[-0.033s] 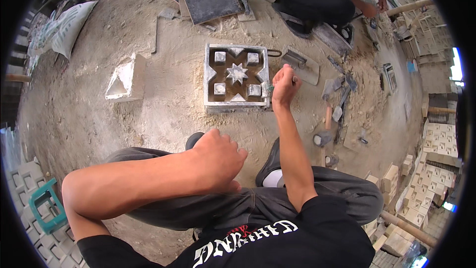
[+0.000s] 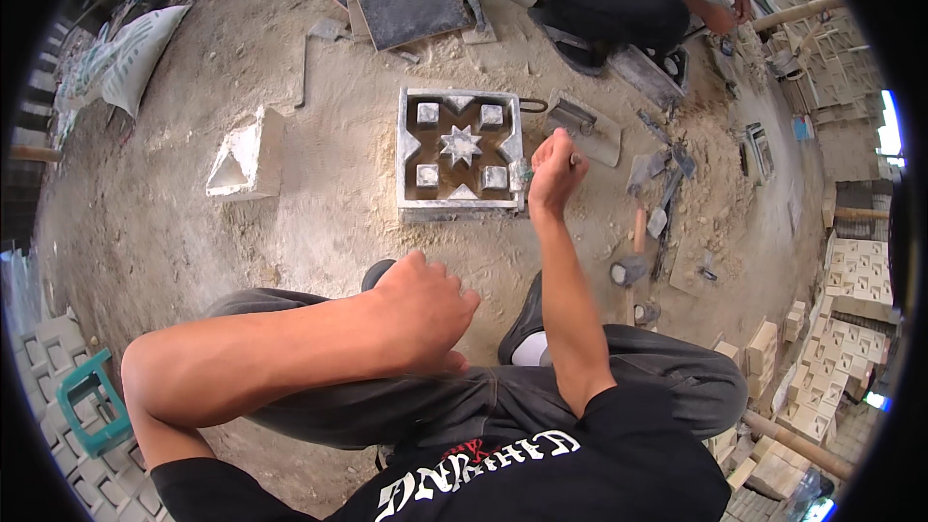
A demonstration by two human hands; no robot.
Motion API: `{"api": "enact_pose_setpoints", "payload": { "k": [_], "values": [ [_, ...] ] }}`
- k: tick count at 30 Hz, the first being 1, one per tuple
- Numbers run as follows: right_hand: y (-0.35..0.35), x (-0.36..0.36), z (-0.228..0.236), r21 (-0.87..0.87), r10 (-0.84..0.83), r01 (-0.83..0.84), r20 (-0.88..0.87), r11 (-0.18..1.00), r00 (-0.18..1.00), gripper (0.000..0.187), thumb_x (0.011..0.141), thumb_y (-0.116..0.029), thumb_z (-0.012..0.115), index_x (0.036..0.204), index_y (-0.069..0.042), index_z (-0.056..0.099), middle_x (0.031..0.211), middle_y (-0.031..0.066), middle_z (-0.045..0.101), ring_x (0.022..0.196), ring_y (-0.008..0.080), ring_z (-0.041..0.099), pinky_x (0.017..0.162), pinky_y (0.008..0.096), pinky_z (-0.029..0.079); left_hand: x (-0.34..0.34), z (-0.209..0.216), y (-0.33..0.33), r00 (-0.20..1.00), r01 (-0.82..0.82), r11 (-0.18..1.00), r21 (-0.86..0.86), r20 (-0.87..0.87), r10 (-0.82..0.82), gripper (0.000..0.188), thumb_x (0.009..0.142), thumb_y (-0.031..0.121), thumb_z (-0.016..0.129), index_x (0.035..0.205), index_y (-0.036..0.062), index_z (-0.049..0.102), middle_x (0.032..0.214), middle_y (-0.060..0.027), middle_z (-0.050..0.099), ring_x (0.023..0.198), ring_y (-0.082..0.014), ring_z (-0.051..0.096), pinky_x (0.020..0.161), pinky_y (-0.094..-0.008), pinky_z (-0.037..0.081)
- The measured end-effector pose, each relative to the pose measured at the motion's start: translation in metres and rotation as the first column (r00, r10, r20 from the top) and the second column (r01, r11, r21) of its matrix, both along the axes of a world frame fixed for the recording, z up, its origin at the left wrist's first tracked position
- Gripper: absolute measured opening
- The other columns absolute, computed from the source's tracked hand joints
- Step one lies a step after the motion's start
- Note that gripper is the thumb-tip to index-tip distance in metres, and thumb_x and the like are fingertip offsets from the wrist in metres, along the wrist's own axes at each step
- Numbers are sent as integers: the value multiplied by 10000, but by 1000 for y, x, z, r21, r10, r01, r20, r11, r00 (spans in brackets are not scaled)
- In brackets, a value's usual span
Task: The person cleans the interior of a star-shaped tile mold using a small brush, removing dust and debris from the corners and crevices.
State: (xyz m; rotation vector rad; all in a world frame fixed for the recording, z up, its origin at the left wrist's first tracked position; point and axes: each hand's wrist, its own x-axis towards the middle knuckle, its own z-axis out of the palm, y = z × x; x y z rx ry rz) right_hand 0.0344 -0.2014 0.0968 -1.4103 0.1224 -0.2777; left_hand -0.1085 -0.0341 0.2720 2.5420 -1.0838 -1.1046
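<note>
A square metal mould [image 2: 403,150] lies on the ground in front of me, with an eight-pointed star in its middle and a raised block near each corner. Its recesses look brown and wet. My right hand [image 2: 556,174] is closed around a small brush [image 2: 522,174], whose pale greenish tip touches the mould's right rim. Most of the brush is hidden by my fingers. Over my bent left knee rests my left hand [image 2: 425,314], loosely bent, thumb apart from the fingers, nothing seen in it.
A white hollow block [image 2: 253,159] stands left of the mould. Behind lie dark square boards [image 2: 411,2]. A flat trowel [image 2: 594,135] and scattered tools [image 2: 662,198] lie to the right. Another person [image 2: 619,0] crouches at the far right. A green stool [image 2: 92,401] stands near left.
The brush tip has shifted slightly at the mould's right rim, and my right hand has turned a little with it. My left hand stays where it was.
</note>
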Motion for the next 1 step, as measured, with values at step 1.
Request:
{"api": "enact_pose_setpoints", "payload": {
  "k": [1],
  "values": [
    [-3, -2, -9, -168, -22, 43, 124, 985, 992, 447, 939, -250, 500, 540, -92, 376, 510, 13, 425, 462, 109, 387, 446, 290, 295, 0, 1, -2, 1000, 10, 1000, 9, -11, -10, 617, 820, 573, 629, 1084, 17, 583, 971, -134, 661, 1003, -290, 624, 860, -387, 468]
  ]
}}
